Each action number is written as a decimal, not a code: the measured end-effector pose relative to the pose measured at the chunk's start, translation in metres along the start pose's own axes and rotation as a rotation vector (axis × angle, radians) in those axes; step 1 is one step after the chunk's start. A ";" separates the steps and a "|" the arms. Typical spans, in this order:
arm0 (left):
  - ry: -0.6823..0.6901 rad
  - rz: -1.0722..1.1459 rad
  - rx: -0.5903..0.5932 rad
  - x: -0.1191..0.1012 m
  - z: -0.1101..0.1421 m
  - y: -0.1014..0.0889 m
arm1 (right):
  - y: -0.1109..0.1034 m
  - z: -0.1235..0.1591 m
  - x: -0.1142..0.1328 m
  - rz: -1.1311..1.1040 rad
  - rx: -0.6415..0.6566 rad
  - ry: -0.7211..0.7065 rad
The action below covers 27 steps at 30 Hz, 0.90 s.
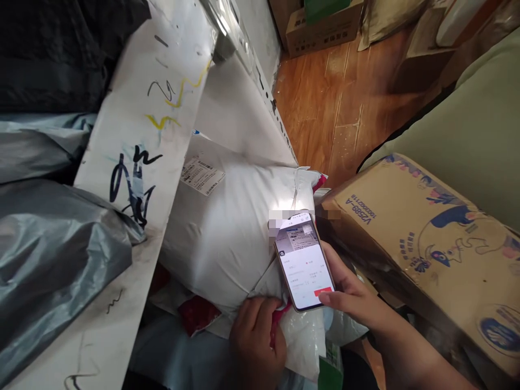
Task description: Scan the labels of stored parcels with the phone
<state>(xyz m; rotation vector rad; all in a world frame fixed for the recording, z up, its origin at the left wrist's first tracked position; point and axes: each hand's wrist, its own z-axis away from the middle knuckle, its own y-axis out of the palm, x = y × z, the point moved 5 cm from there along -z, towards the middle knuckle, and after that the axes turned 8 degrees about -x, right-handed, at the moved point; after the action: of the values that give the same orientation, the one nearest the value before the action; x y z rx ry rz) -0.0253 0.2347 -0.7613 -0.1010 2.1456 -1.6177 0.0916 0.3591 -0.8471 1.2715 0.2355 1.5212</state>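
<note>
The right hand (349, 292) grips a phone (304, 261) over the white parcel (231, 227), which lies against the shelf edge (134, 179). The left hand (255, 338) pinches the parcel's lower corner. Holding it flat, shipping label (202, 174) facing the lens, should help scanning.

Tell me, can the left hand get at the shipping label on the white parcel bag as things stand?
Probably yes: the label lies uncovered on the white parcel bag, but the left hand is gripping its near edge and must let go.
</note>
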 end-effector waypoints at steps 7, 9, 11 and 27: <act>0.042 0.016 0.014 0.006 0.007 0.002 | -0.008 0.002 0.005 0.032 -0.050 -0.023; 0.101 -0.008 0.022 0.007 0.007 0.002 | -0.015 0.006 0.005 0.001 -0.084 -0.033; 0.139 -0.028 0.020 0.008 0.006 0.001 | -0.023 0.013 0.003 -0.035 -0.126 -0.044; 0.185 -0.035 -0.041 0.002 -0.001 0.002 | -0.053 0.043 -0.016 -0.023 -0.307 -0.070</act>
<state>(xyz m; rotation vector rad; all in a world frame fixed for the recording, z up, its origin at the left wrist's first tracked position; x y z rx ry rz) -0.0267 0.2358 -0.7637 -0.0008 2.3280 -1.6610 0.1543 0.3476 -0.8770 1.0701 -0.0289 1.4277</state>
